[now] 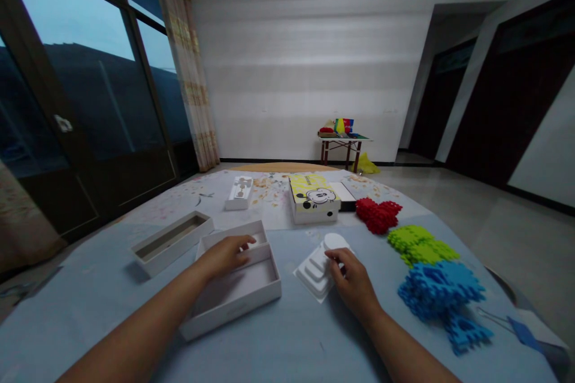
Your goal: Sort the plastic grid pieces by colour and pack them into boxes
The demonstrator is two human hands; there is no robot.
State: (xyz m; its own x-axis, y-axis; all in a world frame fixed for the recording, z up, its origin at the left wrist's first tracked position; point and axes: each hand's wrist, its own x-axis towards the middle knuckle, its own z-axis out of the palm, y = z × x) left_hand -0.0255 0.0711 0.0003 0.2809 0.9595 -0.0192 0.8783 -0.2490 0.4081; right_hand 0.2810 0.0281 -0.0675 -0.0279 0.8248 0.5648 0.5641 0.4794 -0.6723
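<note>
Over the open white box (233, 305), which has a divider inside, my left hand (228, 257) reaches in near the far compartment. Its fingers are apart and curve down, with nothing visible between them. My right hand (353, 281) has its thumb and fingertips closed on the edge of a white molded plastic tray (317, 269) that lies tilted on the table, a round part at its far end. A narrow open white box (173, 242) with a grey-brown inside lies left of the divided box.
Behind stand a small white box (239, 192), a yellow cartoon box (313, 197) and a black-and-white box (344, 194). Red (378, 214), green (421, 244) and blue (440, 293) interlocking pieces lie on the right. A small table (344, 139) stands by the wall.
</note>
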